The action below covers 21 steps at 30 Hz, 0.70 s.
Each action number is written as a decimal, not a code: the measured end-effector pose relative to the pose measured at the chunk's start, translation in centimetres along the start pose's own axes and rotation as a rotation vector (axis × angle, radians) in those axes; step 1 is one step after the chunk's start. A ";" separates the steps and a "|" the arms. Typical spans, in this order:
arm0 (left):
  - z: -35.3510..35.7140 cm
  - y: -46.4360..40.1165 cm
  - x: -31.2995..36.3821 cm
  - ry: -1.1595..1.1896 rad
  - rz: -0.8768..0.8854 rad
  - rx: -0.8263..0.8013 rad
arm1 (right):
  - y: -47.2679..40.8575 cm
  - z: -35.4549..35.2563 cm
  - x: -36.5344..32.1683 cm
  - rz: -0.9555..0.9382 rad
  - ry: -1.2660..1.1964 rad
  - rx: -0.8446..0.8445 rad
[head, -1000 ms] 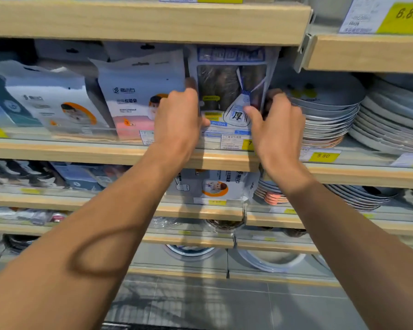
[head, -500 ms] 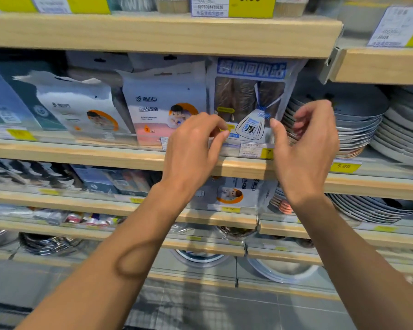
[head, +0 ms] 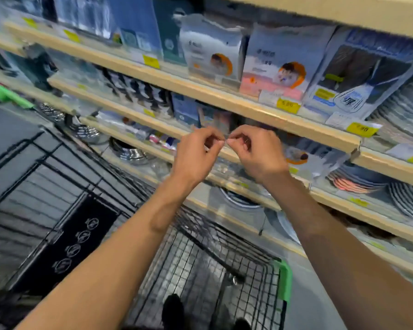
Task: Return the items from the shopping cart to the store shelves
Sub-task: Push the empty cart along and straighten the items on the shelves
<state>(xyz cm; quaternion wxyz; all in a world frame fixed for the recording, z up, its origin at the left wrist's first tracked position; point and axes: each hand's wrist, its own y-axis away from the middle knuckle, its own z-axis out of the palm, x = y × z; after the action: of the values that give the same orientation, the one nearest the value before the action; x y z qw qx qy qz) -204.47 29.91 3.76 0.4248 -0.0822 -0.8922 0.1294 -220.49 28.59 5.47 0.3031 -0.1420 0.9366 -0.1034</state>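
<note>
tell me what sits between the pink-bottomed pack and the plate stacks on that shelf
The dark-windowed pack, seen in the head view.

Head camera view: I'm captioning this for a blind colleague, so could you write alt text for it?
A person's left hand and right hand are held close together, fingertips nearly meeting, in front of wooden store shelves stocked with packaged goods and stacked plates. Below the arms is a black wire shopping cart with green trim; the picture is motion-blurred.

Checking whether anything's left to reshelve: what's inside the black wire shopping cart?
The black wire shopping cart shows mostly bare mesh, with two dark shapes near the bottom edge, too blurred to identify. The forearms cover part of the basket.
</note>
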 end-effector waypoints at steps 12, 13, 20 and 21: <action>-0.3 27.4 -0.9 0.003 -0.909 0.263 | 14.1 6.2 1.3 0.170 0.078 -0.680; 0.2 31.3 -0.7 -0.027 -1.019 0.320 | 15.7 6.1 2.3 0.171 0.156 -0.695; 3.4 46.4 6.6 -0.342 -1.167 0.482 | 21.9 4.8 4.2 0.154 0.165 -0.399; 3.8 46.9 7.2 -0.368 -1.191 0.526 | 21.9 4.5 3.7 0.150 0.261 -0.459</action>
<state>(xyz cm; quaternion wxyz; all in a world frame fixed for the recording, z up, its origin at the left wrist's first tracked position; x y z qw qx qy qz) -210.22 75.83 -7.34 0.2707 0.5530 -0.7819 0.0981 -225.14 47.45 -6.30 0.1467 -0.1225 0.9746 0.1169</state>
